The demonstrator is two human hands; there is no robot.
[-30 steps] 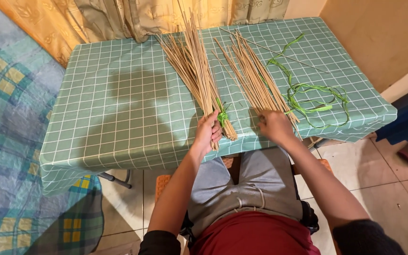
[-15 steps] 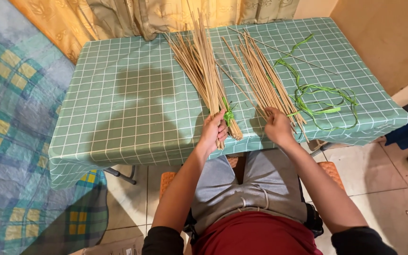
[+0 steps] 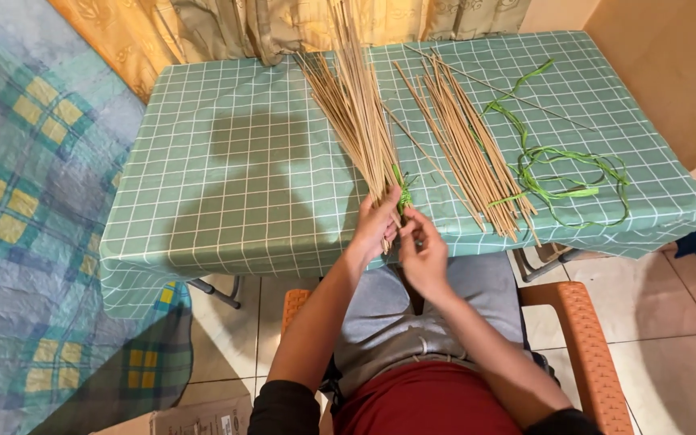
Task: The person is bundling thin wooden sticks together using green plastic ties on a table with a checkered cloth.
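So the table [image 3: 227, 201] with the green checked cloth is the anchor here, everything sits on it or hangs off its near edge. On the left half of it there's just bare cloth and a shadow. Around the middle lies the tied bundle of thin sticks [image 3: 356, 105], fanning out toward the far edge, with its bound end poking over the near edge so both hands can get at it. The left hand [image 3: 374, 228] is wrapped shut around that bound end, looks like it's keeping the sticks packed tight. The right hand [image 3: 422, 250], just off the near edge, has its fingertips pinched together on the green strip tie [image 3: 402, 193]. Further right on the table are the loose sticks [image 3: 469, 145], and past those a tangle of green strips [image 3: 565, 177], both within easy reach.
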